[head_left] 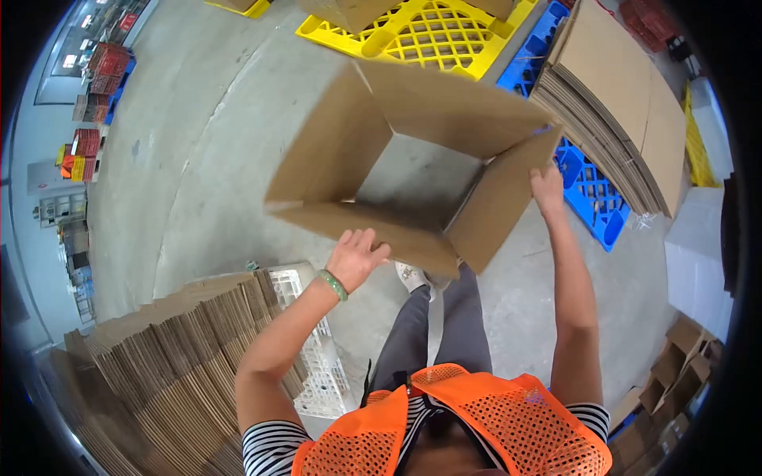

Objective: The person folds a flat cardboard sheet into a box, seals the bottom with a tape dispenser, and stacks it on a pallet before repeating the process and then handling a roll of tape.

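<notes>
A brown cardboard box (458,107) is unfolded into a square frame in front of my legs. Both its ends are open, so the grey floor shows through it. My left hand (357,257), below a green bangle (333,285) on the wrist, has its fingers curled over the near panel's edge. On the other side, my right hand (547,189) grips the outer edge of the right panel; part of its fingers is hidden behind the cardboard.
Flat cardboard stacks stand at lower left (182,349), beside a white plastic pallet (321,381), and at upper right (611,87), on a blue pallet (609,226). A yellow pallet (444,36) lies beyond the box. Red crates (107,62) line the far left.
</notes>
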`<state>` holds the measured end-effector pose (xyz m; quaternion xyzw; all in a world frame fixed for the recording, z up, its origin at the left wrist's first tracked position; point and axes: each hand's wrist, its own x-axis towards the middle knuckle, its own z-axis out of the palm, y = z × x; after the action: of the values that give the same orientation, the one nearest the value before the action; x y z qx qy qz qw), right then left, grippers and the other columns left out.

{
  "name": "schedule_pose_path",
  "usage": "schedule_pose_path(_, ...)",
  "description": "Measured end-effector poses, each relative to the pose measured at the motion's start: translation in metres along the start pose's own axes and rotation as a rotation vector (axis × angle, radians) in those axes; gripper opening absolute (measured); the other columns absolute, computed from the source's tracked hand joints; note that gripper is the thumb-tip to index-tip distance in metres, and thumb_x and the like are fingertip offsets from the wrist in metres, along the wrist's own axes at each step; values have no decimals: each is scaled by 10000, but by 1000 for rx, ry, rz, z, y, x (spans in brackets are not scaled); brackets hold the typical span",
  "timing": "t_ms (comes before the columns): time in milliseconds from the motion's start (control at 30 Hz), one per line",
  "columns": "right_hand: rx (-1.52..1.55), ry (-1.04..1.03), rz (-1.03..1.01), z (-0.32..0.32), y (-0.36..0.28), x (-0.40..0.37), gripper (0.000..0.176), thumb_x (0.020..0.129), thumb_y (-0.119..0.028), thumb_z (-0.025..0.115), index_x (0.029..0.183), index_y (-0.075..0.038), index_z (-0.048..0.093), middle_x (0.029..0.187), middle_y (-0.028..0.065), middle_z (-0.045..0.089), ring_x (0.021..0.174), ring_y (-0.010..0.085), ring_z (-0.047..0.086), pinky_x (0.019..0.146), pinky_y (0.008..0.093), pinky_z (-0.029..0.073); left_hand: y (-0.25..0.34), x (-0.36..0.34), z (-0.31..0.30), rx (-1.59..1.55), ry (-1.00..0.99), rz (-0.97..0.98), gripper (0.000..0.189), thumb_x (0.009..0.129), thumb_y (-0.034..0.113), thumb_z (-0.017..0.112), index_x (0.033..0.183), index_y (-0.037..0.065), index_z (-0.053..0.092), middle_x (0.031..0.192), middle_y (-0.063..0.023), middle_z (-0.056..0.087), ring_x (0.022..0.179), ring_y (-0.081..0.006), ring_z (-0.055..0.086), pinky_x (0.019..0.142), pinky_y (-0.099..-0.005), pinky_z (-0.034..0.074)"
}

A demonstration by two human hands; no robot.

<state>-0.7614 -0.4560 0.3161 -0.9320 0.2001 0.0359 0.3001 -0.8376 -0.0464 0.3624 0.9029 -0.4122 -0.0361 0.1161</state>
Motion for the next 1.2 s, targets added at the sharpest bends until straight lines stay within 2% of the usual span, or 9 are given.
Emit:
schedule_pose_path(100,279,246,52,22,39,-13,407,816,-41,503,1198,99,522,1133,300,610,1056,355,608,918,366,452,-7,-10,24,-202,-142,-177,366,740,362,708,1050,172,659,892,-68,517,913,-258,523,828,-394,406)
schedule_pose_path(167,432,320,57,30,57,-28,477,817,-3,480,1281,102,461,1198,287,593,1125,343,588,969,351,430,-16,11,-5,-339,180,-241,401,784,295,685,1152,138,653,1054,-88,562,994,-294,501,889,-410,398)
schedule_pose_path(300,575,485,88,45,24,-21,560,776,41,461,1335,57,437,1252,291,557,1184,381,545,987,385,412,-89,53,-29,518,578,-860,592,875,363,627,1341,21,500,1253,-194,574,1199,-402,465,1001,-478,370)
schedule_pose_path(467,190,547,50,39,-18,-35,607,771,34,491,1368,66,390,1201,294,557,1114,408,556,951,421,431,-127,103,-18,-173,-67,-1126,603,930,523,503,1329,71,517,1253,-201,591,1106,-409,573,892,-473,475)
schedule_pose_path(600,-89,590,-7,100,-64,-24,684,809,-39,573,1415,86,282,1371,308,414,1252,443,423,1061,472,338,-93,109,41,-249,97,-1004,621,917,568,484,1313,92,529,1214,-208,608,1074,-393,596,889,-476,475)
schedule_pose_path(800,94,157,-134,241,-88,10,631,874,-382,608,1407,-88,443,1551,202,194,1403,457,162,1123,595,119,-23,153,106,-218,-487,-1062,1312,663,685,719,1516,221,-163,1563,-221,-186,1427,-487,-108,1012,-771,115)
schedule_pose_path(967,250,-636,-133,152,-54,20,355,916,-343,561,1094,-67,694,1230,172,615,1152,339,565,988,455,426,-30,161,143,-206,-475,-1124,1402,596,574,826,1505,255,-192,1570,-191,-186,1438,-454,-125,1048,-739,127)
schedule_pose_path(1067,320,236,-584,74,-95,77,235,921,-211,568,1089,-98,686,1042,149,681,917,335,652,778,416,510,-30,166,129,-236,-545,-1149,1401,593,539,838,1509,257,-184,1583,-169,-158,1451,-429,-94,1065,-717,141)
schedule_pose_path(1200,-78,78,-695,14,-142,182,358,976,-360,465,1198,-150,651,1157,145,649,1051,262,605,885,374,476,-27,158,131,-249,-512,-1150,1421,571,557,836,1509,249,-187,1590,-161,-127,1453,-425,-92,1082,-696,144)
